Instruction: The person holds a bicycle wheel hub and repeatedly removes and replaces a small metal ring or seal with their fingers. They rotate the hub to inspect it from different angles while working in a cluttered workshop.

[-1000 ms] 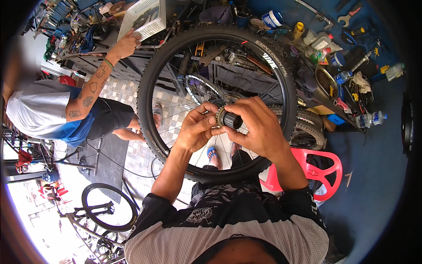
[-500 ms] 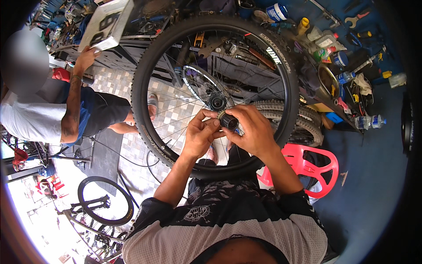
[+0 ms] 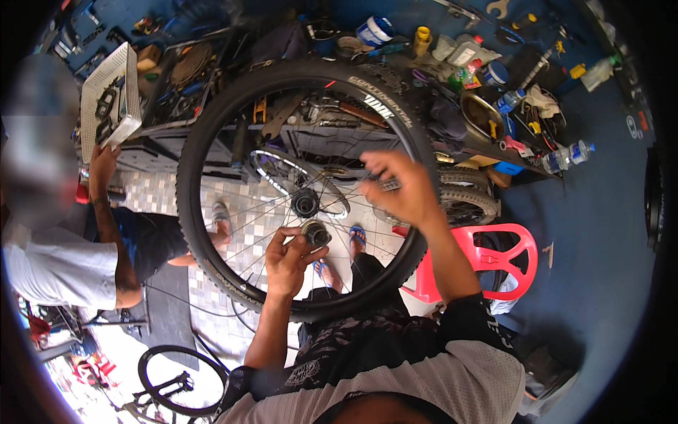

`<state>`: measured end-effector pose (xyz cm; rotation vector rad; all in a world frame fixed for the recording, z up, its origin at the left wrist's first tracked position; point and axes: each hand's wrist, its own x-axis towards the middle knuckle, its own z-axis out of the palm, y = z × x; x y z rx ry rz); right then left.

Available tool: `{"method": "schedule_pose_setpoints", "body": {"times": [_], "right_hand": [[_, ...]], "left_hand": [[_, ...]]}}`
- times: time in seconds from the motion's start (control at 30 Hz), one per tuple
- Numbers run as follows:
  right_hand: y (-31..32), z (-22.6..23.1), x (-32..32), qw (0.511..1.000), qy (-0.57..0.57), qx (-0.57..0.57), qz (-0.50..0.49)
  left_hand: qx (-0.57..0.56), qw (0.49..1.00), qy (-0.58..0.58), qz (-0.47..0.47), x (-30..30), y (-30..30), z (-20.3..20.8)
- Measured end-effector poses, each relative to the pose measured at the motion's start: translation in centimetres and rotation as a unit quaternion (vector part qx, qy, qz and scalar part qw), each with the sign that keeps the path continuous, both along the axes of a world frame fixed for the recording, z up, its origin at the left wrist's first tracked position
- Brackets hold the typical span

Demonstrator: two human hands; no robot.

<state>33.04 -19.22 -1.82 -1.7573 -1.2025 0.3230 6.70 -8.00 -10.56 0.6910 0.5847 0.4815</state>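
Observation:
My left hand (image 3: 286, 265) is closed around a dark freehub body (image 3: 316, 234), its round open end turned up. It sits just below the wheel's hub (image 3: 305, 203). My right hand (image 3: 402, 191) is apart from it, raised over the right part of the wheel. Its fingers are blurred and bent but stand apart from the thumb, and nothing shows clearly between them. The bicycle wheel (image 3: 185, 169), with a black knobbly tyre and thin spokes, lies in front of me under both hands.
A workbench along the far side carries tools, tubs (image 3: 376, 31), bottles (image 3: 568, 157) and a metal bowl (image 3: 483, 116). At left, another person's hand (image 3: 104, 166) grips a white basket (image 3: 131, 106) of pedals. A red plastic chair (image 3: 487, 261) stands at right; more tyres (image 3: 466, 205) are beyond it.
My right hand has let go of the freehub body and moved up and right. My left hand keeps it, now lower beneath the hub. The view has shifted, and the other person's basket is tilted differently.

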Motion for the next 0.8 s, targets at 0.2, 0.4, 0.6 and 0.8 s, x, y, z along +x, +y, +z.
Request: {"method": "schedule_pose_setpoints", "body": {"times": [0.2, 0.4, 0.6, 0.8], "right_hand": [[-0.6, -5.3, 18.8, 0.969, 0.009, 0.018, -0.246], [-3.3, -13.6, 27.3, 0.968, -0.05, -0.158, -0.19], [-4.3, -13.2, 27.4, 0.909, -0.203, -0.274, -0.24], [-2.6, -11.8, 25.1, 0.928, -0.249, -0.248, -0.125]], "left_hand": [[-0.012, 1.0, -0.002, -0.02, 0.2, 0.0, 0.5], [-0.004, 0.999, 0.022, -0.026, 0.7, 0.2, 0.8], [-0.005, 0.999, 0.019, -0.034, 2.3, 0.4, 0.8], [-0.017, 0.999, -0.005, -0.045, 3.9, 0.4, 1.1]]}}
